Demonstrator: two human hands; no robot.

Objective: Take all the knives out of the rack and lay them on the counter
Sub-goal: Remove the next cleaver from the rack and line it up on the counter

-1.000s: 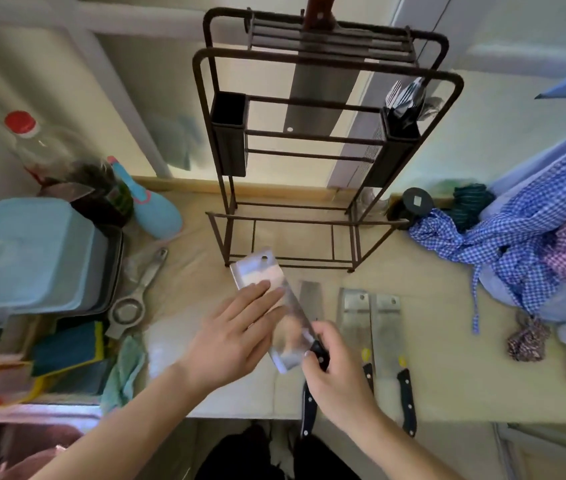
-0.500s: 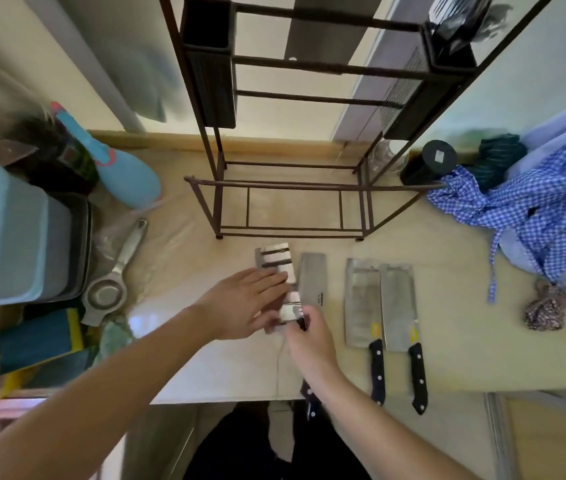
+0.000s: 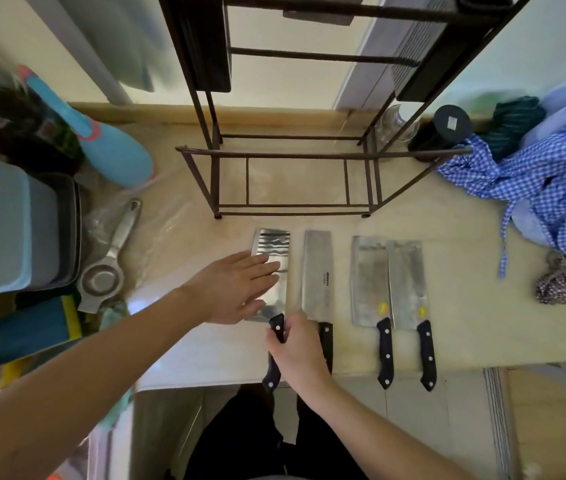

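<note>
Knives lie in a row on the table in front of the rack (image 3: 292, 150); the left hand (image 3: 236, 289) rests flat and open on the leftmost cleaver (image 3: 272, 261) while the right hand (image 3: 297, 351) grips its black handle. Setting it down well means lowering the blade flat, parallel beside its neighbour (image 3: 317, 271) — fingers clear of the edge. Another blade seems to hang in the rack above.

A home kitchen: cleavers (image 3: 316, 271) on a counter (image 3: 465, 323), a metal rack (image 3: 295, 154), a strainer (image 3: 101, 278), checked cloth (image 3: 534, 174).
</note>
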